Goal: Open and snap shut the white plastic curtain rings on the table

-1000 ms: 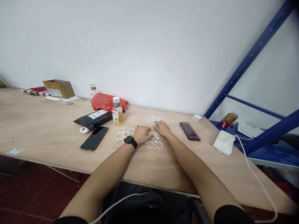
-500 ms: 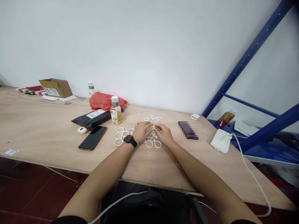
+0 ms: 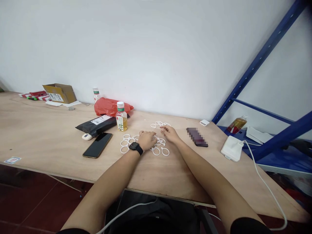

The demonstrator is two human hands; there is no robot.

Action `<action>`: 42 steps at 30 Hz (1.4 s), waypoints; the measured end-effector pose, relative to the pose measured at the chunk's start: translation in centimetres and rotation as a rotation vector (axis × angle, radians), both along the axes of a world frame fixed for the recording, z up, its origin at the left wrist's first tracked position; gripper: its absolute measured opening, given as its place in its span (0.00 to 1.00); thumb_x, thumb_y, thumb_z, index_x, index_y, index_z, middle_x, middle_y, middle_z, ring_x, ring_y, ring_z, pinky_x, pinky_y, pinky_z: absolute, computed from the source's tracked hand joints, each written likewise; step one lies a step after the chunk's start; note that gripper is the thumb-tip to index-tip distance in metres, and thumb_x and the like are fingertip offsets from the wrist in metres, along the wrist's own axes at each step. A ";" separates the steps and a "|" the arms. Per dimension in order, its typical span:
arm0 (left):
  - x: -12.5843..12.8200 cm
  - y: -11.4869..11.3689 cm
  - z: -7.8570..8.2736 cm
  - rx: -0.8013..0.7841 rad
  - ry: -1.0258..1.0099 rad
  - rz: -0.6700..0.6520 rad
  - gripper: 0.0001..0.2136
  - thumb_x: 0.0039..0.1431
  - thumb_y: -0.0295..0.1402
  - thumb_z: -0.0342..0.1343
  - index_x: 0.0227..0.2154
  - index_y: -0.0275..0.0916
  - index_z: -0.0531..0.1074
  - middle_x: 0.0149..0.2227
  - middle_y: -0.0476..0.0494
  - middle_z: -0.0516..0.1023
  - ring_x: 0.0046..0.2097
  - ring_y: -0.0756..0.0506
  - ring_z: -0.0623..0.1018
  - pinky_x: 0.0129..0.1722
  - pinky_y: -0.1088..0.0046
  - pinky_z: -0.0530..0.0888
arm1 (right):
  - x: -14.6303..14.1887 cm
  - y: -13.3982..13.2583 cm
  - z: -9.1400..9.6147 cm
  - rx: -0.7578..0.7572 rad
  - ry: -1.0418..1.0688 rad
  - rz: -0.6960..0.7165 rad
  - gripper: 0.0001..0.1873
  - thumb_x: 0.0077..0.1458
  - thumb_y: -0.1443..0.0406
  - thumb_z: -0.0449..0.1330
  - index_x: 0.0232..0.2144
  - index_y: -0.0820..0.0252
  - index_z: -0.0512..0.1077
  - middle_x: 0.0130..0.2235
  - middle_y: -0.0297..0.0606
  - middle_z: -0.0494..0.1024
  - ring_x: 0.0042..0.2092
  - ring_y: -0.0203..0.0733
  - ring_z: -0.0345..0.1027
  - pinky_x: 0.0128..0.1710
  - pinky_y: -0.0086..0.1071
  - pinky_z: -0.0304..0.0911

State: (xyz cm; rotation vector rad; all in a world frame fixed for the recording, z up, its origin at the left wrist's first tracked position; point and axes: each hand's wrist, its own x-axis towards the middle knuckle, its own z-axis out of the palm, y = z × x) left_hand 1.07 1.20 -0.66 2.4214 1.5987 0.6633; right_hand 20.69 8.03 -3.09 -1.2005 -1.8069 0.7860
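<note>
White plastic rings (image 3: 124, 149) lie on the worktop (image 3: 48, 130), mid-length, nr far edge, in 3 loose groups: 1 under & left of the L hand, 1 under & right of it, 1 beyond both hands twd wall. Rings overlap in places; exact count n/a, too small to tell.

L hand (image 3: 147, 140): palm down, fingers together, resting on the rings btwn groups 1 & 2. Pinch not visible; cannot tell if any ring is held. Black wristwatch (image 3: 136, 148) on L wrist.

R hand (image 3: 170, 134): palm down, fingers loosely curled, tips twd L hand, just short of the far group. Cannot tell if thumb & index hold anything. Hands close, not touching.

Left of rings: black smartphone (image 3: 97, 145), face up; white earbud case (image 3: 87, 136) at its far end; black mailer bag (image 3: 96, 126) w/ white label; bottle of yellow drink (image 3: 121, 117), upright; red plastic bag (image 3: 109, 106) behind, against wall. Far L corner: open cardboard box (image 3: 59, 93), on its side.

Right of rings: 2nd phone (image 3: 197, 137), blurred, face down or up n/c; small white USB hub (image 3: 204, 123) at far edge; white charger (image 3: 232, 148) nr R edge w/ white cable (image 3: 265, 185) running off front corner. Beyond R edge: blue steel shelf rack (image 3: 258, 84).
</note>
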 end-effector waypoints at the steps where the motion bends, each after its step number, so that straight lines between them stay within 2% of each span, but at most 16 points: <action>1: 0.0 0.0 -0.1 -0.013 0.047 0.006 0.18 0.57 0.40 0.53 0.48 0.42 0.73 0.46 0.39 0.79 0.50 0.36 0.74 0.53 0.54 0.59 | -0.3 0.8 0.1 0.042 -0.130 -0.008 0.17 0.56 0.64 0.55 0.47 0.60 0.73 0.37 0.40 0.78 0.36 0.40 0.71 0.41 0.36 0.66; 4: -0.1 0.0 -0.2 -0.025 0.105 0.011 0.16 0.54 0.38 0.54 0.44 0.43 0.77 0.45 0.39 0.80 0.49 0.35 0.74 0.52 0.53 0.58 | -1.8 2.5 0.5 0.152 -0.485 0.036 0.23 0.56 0.70 0.53 0.54 0.59 0.69 0.48 0.43 0.77 0.48 0.43 0.69 0.51 0.36 0.61; 6: -0.2 0.1 -0.3 -0.020 0.101 0.020 0.13 0.54 0.37 0.52 0.39 0.44 0.79 0.44 0.40 0.80 0.48 0.36 0.74 0.51 0.53 0.58 | -3.0 3.0 0.8 0.167 -0.642 0.037 0.22 0.55 0.70 0.55 0.53 0.59 0.69 0.52 0.45 0.74 0.52 0.44 0.67 0.53 0.35 0.59; 8: -0.3 0.1 -0.3 -0.006 0.085 0.050 0.12 0.55 0.36 0.51 0.35 0.44 0.79 0.42 0.41 0.80 0.47 0.36 0.74 0.50 0.53 0.59 | -3.8 3.1 0.9 0.153 -0.716 0.009 0.18 0.55 0.68 0.57 0.49 0.60 0.72 0.49 0.46 0.76 0.50 0.46 0.68 0.49 0.34 0.60; 10: -0.4 0.2 -0.4 0.022 0.054 0.089 0.12 0.55 0.35 0.51 0.37 0.43 0.79 0.42 0.40 0.80 0.47 0.37 0.74 0.50 0.53 0.59 | -3.9 2.6 0.9 0.146 -0.728 -0.009 0.12 0.55 0.67 0.57 0.43 0.61 0.74 0.45 0.46 0.77 0.46 0.45 0.69 0.46 0.33 0.61; 14: -0.3 0.2 -0.2 0.125 -0.055 0.115 0.14 0.56 0.34 0.53 0.45 0.43 0.75 0.49 0.40 0.76 0.51 0.38 0.71 0.51 0.56 0.60 | -2.7 0.4 0.7 0.245 -0.624 -0.018 0.13 0.56 0.72 0.52 0.39 0.60 0.74 0.43 0.42 0.77 0.45 0.42 0.69 0.47 0.33 0.60; 18: 0.0 0.0 0.2 0.246 -0.136 0.049 0.17 0.59 0.35 0.53 0.52 0.46 0.71 0.56 0.41 0.71 0.56 0.39 0.68 0.54 0.57 0.59 | -1.1 -2.8 1.1 0.341 -0.370 -0.043 0.11 0.56 0.68 0.55 0.41 0.58 0.73 0.40 0.39 0.78 0.40 0.41 0.69 0.44 0.35 0.63; 22: 0.1 -0.1 0.2 0.269 -0.163 -0.050 0.13 0.61 0.37 0.53 0.47 0.48 0.75 0.56 0.45 0.72 0.56 0.41 0.69 0.56 0.55 0.57 | -0.8 -5.6 1.6 0.314 -0.184 -0.051 0.11 0.55 0.64 0.58 0.41 0.56 0.73 0.37 0.36 0.78 0.31 0.37 0.68 0.37 0.34 0.65; 26: 0.1 -0.2 0.4 0.184 -0.208 -0.114 0.10 0.63 0.37 0.52 0.40 0.47 0.78 0.49 0.46 0.78 0.52 0.44 0.73 0.58 0.56 0.56 | -1.4 -6.9 1.8 0.229 0.023 -0.023 0.10 0.54 0.61 0.60 0.39 0.57 0.72 0.35 0.36 0.77 0.33 0.39 0.70 0.33 0.33 0.66; 30: 0.2 -0.3 0.7 0.145 -0.270 -0.151 0.10 0.63 0.36 0.51 0.37 0.45 0.78 0.44 0.47 0.81 0.48 0.46 0.76 0.57 0.60 0.58 | -2.0 -7.2 2.0 0.190 0.137 0.004 0.09 0.52 0.60 0.61 0.34 0.58 0.70 0.33 0.36 0.75 0.33 0.39 0.69 0.33 0.32 0.66; 35: 0.5 -0.2 0.8 0.124 -0.333 -0.111 0.09 0.63 0.36 0.52 0.37 0.44 0.77 0.42 0.49 0.81 0.48 0.47 0.76 0.56 0.64 0.61 | -2.4 -6.9 2.0 0.166 0.221 -0.015 0.10 0.51 0.58 0.62 0.32 0.58 0.69 0.31 0.35 0.74 0.32 0.38 0.68 0.32 0.31 0.65; 40: 0.2 -0.3 1.0 0.126 -0.250 -0.027 0.10 0.63 0.36 0.50 0.37 0.43 0.76 0.43 0.47 0.81 0.49 0.45 0.75 0.57 0.61 0.58 | -1.5 -4.1 1.1 0.114 0.199 0.014 0.16 0.48 0.56 0.64 0.38 0.59 0.71 0.35 0.39 0.77 0.38 0.42 0.71 0.38 0.35 0.68; 42: 0.1 -0.4 1.1 0.119 -0.206 -0.023 0.10 0.63 0.36 0.50 0.35 0.43 0.76 0.42 0.47 0.81 0.48 0.45 0.75 0.57 0.60 0.57 | -0.4 -2.4 0.6 0.141 0.118 -0.065 0.15 0.52 0.57 0.60 0.38 0.59 0.73 0.37 0.40 0.78 0.38 0.42 0.71 0.41 0.36 0.67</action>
